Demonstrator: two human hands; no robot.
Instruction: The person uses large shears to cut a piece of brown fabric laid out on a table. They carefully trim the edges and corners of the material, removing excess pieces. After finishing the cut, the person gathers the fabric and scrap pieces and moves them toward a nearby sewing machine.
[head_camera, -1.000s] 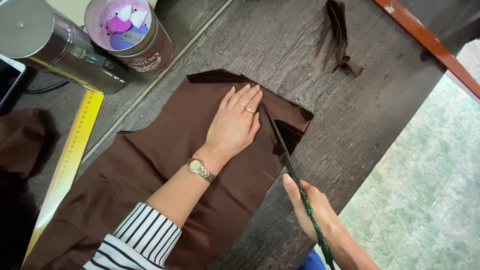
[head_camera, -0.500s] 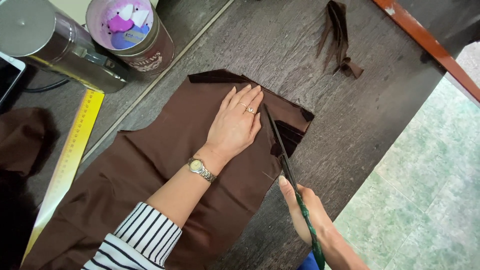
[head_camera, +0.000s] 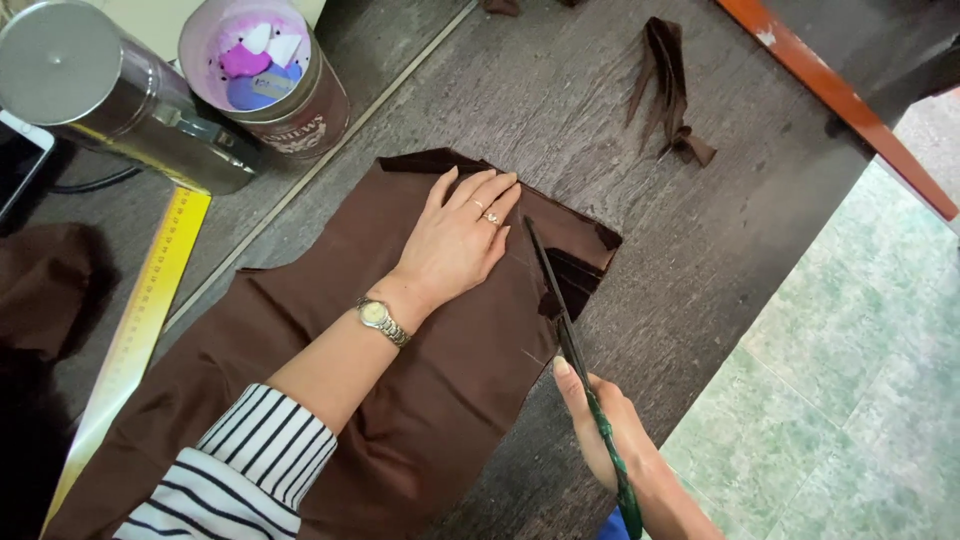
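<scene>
On the table, brown cloth (head_camera: 400, 400) lies flat under left hand's (head_camera: 455, 245) spread fingers.

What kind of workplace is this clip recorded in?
Most likely a sewing or tailoring workroom. The right hand runs scissors through brown fabric that the left hand presses flat on a dark table, with a yellow ruler and a tin of chalk pieces alongside.

The cloth (head_camera: 400, 400) lies on the bench (head_camera: 700, 250) at lower centre of the frame, the left hand (head_camera: 460, 240) flat on its upper part. The scissors (head_camera: 565, 330) run along its right edge, held by the right hand (head_camera: 600, 430) at lower right. A ruler (head_camera: 140, 330) lies left of the cloth, a tin (head_camera: 270, 75) and a flask (head_camera: 110, 95) at upper left, a scrap (head_camera: 670, 90) at upper right
</scene>
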